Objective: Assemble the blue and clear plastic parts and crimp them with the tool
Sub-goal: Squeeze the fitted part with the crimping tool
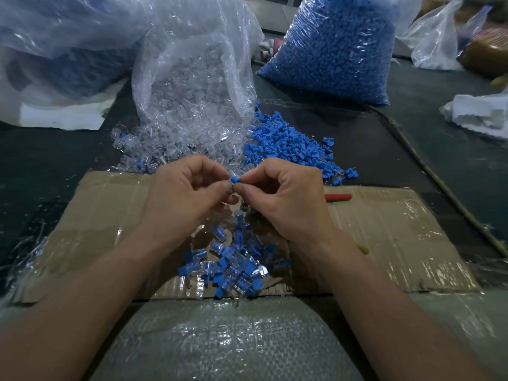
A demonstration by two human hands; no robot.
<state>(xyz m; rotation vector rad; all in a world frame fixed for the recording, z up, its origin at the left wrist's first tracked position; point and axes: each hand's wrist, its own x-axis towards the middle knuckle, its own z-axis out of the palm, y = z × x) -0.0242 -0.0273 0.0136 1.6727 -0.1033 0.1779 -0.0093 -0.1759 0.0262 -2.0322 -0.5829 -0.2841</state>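
A small blue part [235, 179] sits mid-scene, raised above the cardboard [384, 229] and pinched from both sides. The right hand [280, 196] nips it between thumb and forefinger, and the left hand [189, 193], its fingers curled in, closes its own thumb and fingertip on the other end. The part lies right at the meeting fingertips of both hands, not down in either palm. Holding it this way probably lets the person line it up and press it home. Whether a clear shell is already under the left fingers cannot be told, since clear plastic against skin hardly shows. Just near of the hands lies a heap of assembled pieces [233, 265], blue inside clear, seemingly dropped where the hands let go. Just far of the hands, clear parts [170, 144] spill from an open clear bag [187, 78] on the left, and loose blue parts [288, 144] lie heaped on the right, each stock within reach of the hand on its side. A red-handled tool [338, 197] rests on the cardboard just right of the right hand, untouched, so crimping looks like a later step. A full blue bag [338, 50] stands far right on the dark counter [55, 160].
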